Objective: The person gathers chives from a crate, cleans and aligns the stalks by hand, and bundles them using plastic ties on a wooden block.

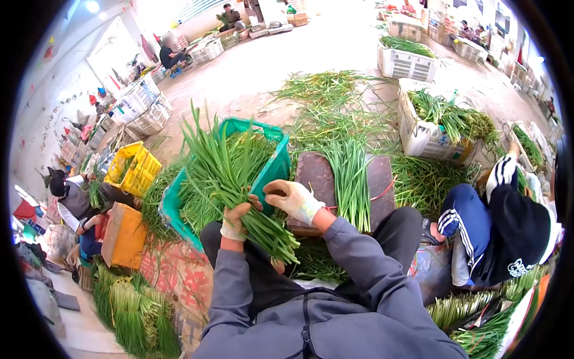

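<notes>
Long green stalks form a loose bunch (218, 170), which my left hand (235, 222) grips near its lower part, with the leafy tops pointing up and left. Just right of the bunch is my right hand (294, 200), in a pale stained glove, its thumb and fingers curled with a gap between them and nothing visible in it. Behind the bunch stands a teal basket (281, 149) filled with more stalks. On a dark block (314, 179) between my knees lies another bundle (350, 185), with a red tie beside it.
Cut stalks (326, 90) litter the floor ahead. White crates (427, 140) of greens stand at the right. One person (508, 221) sits close on the right, another (84, 197) on the left by a yellow crate (143, 170). Bundles (134, 311) lie at lower left.
</notes>
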Motion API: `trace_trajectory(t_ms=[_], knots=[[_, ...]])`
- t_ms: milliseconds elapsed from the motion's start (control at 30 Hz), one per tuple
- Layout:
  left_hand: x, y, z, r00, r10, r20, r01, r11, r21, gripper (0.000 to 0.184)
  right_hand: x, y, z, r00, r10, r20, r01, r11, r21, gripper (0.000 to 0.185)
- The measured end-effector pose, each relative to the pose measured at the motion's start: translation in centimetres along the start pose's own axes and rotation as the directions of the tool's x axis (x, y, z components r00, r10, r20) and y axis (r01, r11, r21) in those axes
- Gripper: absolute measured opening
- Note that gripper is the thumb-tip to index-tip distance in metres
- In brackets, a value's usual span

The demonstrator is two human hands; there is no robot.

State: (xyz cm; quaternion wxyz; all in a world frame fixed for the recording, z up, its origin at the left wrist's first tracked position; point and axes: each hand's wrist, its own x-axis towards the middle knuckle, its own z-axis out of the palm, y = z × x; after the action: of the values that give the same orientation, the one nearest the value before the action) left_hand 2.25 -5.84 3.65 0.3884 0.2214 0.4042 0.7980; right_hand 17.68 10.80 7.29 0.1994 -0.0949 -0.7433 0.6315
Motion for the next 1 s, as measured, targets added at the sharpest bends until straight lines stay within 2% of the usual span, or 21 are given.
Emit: trace_trajectory(t_ms=[67,133,167,200,233,300,367,400,467,567,600,633,700,767,800,833,867,900,933,967,1000], knots=[[-0.7,0.2,-0.1,0.997,-0.004,0.083,0.008,0.999,-0.042,0.054,-1.1,-1.9,0.0,0.999,-0.02,0.044,0.022,0.999,-0.043,0.033],[-1.2,0.6,-0.2,0.999,-0.041,0.017,0.043,0.985,-0.166,0.053,-2.5,-1.4,0.0,0.998,-0.006,0.067,0.004,1.0,0.027,0.044],[-1.2,0.9,-0.3,0.998,-0.052,-0.023,0.043,0.956,-0.289,0.052,-3.0,-0.2,-0.2,0.996,-0.03,0.088,0.027,0.999,0.029,0.051],[-0.8,1.4,-0.4,0.998,-0.057,-0.023,0.048,0.956,-0.289,0.052,-4.0,-0.4,-0.6,0.988,0.046,0.147,-0.042,0.999,-0.03,0.075],[-0.6,2.1,-0.5,0.998,-0.051,0.036,0.06,0.954,-0.295,0.051,-5.0,-0.2,0.0,0.991,-0.007,0.132,0.006,1.0,0.006,0.081],[0.1,2.1,-0.1,0.994,-0.049,0.103,0.078,0.948,-0.308,0.051,-5.9,-0.6,1.4,0.982,-0.149,0.117,0.179,0.934,-0.311,0.081],[0.9,2.1,0.2,0.984,-0.075,0.161,0.134,0.909,-0.394,0.05,-5.2,2.0,3.1,0.949,-0.313,0.034,0.307,0.896,-0.322,0.054],[1.4,2.3,0.2,0.991,-0.037,0.131,0.078,0.943,-0.324,0.048,-5.7,2.1,3.2,0.976,-0.209,-0.066,0.209,0.978,-0.009,0.042],[3.0,3.3,-1.8,0.998,-0.005,0.064,0.024,0.95,-0.313,0.047,-6.6,2.2,1.9,0.985,-0.038,-0.171,0.123,0.845,0.521,0.026],[4.9,4.8,-4.4,0.997,0.033,-0.064,-0.054,0.932,-0.36,0.043,-8.5,2.1,-1.0,0.998,0.018,-0.056,0.031,0.647,0.762,0.025],[5.2,4.9,-4.9,0.994,0.043,-0.105,-0.077,0.934,-0.348,0.042,-8.0,1.3,-1.2,0.992,0.101,-0.073,-0.034,0.783,0.621,0.028],[5.3,4.9,-5.2,0.989,0.053,-0.141,-0.098,0.937,-0.335,0.042,-6.9,1.2,-0.4,0.992,0.11,-0.067,-0.046,0.787,0.616,0.028],[5.6,4.2,-5.1,0.988,0.046,-0.15,-0.097,0.928,-0.359,0.041,-3.2,1.0,2.9,0.982,0.001,-0.191,0.023,0.992,0.124,0.034],[5.3,3.1,-4.9,0.991,0.066,-0.117,-0.094,0.964,-0.25,0.042,-0.7,0.0,5.5,0.988,-0.117,-0.098,0.069,0.913,-0.402,0.041],[5.1,2.8,-4.7,0.985,0.078,-0.154,-0.113,0.967,-0.231,0.041,0.5,0.4,6.4,0.955,-0.295,-0.016,0.256,0.855,-0.451,0.033],[5.0,2.9,-5.1,0.982,0.084,-0.168,-0.123,0.964,-0.236,0.041,0.4,0.9,6.3,0.956,-0.292,0.001,0.261,0.854,-0.449,0.033],[5.0,3.3,-5.4,0.973,0.077,-0.218,-0.134,0.956,-0.261,0.039,0.0,1.4,5.4,0.995,-0.082,-0.058,0.087,0.993,0.08,0.029],[4.9,3.5,-6.1,0.96,0.071,-0.272,-0.152,0.945,-0.289,0.037,-0.4,1.0,4.4,0.989,0.144,0.013,-0.125,0.806,0.579,0.026],[4.9,3.9,-6.5,0.946,0.063,-0.319,-0.166,0.937,-0.307,0.033,-1.8,1.1,3.9,0.988,0.143,-0.061,-0.059,0.712,0.7,0.025],[4.9,4.2,-6.7,0.928,0.075,-0.365,-0.181,0.947,-0.265,0.026,-2.7,1.1,2.8,0.999,-0.001,-0.04,0.023,0.842,0.538,0.025],[5.4,4.2,-7.7,0.919,0.044,-0.393,-0.151,0.957,-0.247,0.022,-3.7,0.4,2.2,0.999,0.033,0.034,-0.047,0.829,0.557,0.022]])
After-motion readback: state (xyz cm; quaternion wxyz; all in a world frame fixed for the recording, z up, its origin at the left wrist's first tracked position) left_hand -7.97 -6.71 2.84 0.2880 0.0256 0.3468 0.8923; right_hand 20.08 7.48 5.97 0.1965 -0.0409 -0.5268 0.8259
